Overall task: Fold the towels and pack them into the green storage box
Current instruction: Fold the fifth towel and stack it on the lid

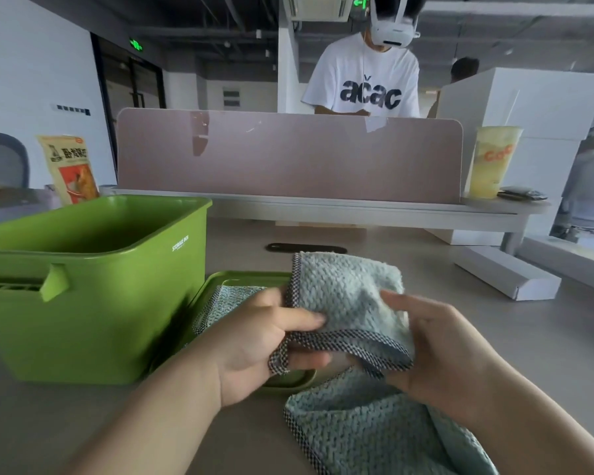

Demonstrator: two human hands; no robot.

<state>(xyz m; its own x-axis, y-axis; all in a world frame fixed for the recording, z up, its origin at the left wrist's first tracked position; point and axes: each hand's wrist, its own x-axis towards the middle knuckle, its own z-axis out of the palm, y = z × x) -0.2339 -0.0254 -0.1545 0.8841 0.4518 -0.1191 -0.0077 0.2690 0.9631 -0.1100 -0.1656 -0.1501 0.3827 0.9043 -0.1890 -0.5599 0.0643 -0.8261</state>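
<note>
Left hand [254, 341], right hand [439, 354] pinch towel [350, 293] hem.

Single head-worn wide-angle view, facing forward and down, close above the left hand [254, 341] and right hand [443, 354] low in frame; open green plastic storage box [93, 303] just left of them, pinkish desk divider panel [288, 156] beyond.

Box [93, 303] stands left of lid [251, 278], perhaps touching.
</note>
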